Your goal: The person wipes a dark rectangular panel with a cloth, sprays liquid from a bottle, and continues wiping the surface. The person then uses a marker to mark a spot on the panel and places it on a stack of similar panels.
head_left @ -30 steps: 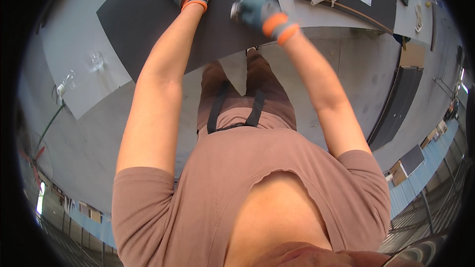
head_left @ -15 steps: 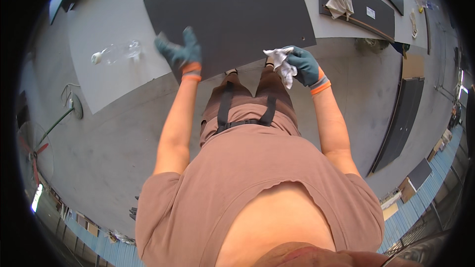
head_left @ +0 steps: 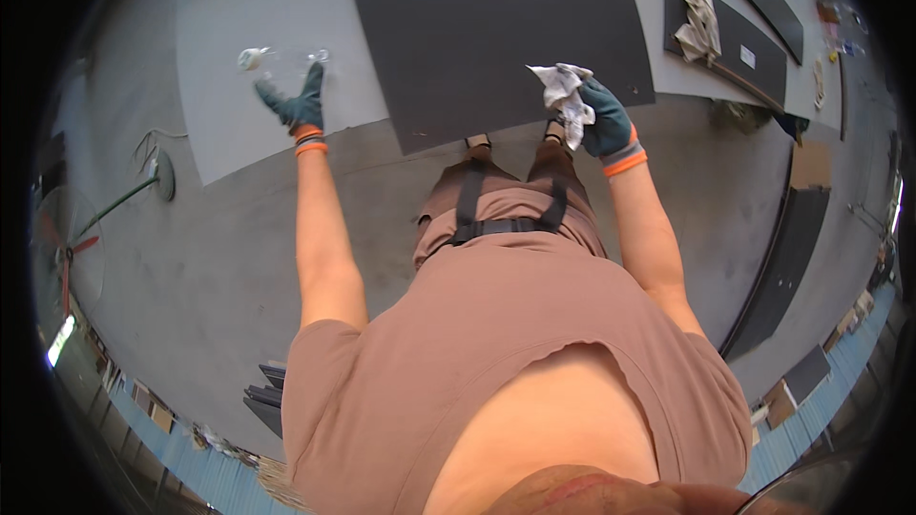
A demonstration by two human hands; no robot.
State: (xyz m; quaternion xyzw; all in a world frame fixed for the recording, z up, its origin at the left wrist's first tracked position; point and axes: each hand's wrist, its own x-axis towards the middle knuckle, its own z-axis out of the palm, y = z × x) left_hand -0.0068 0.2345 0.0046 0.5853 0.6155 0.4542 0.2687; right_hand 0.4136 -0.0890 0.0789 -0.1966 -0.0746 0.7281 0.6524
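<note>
Rag (head_left: 563,95) hangs down — right hand (head_left: 603,119)

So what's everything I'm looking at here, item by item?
Large dark rectangular panel: one, black, flat on the grey sheet ahead of the person.
Pale grey sheet: one, on the floor under the panel.
Crumpled white rag: one, in the right hand at the panel's near edge.
Small clear plastic pieces: a couple, on the grey sheet just beyond the left hand.
Second dark panel: one, upper right, with a pale crumpled cloth on it.
Standing fan: one, red blades, far left.
Left hand: teal glove, orange cuff, fingers spread, holding nothing.
Right hand: same glove, gripping the rag.
</note>
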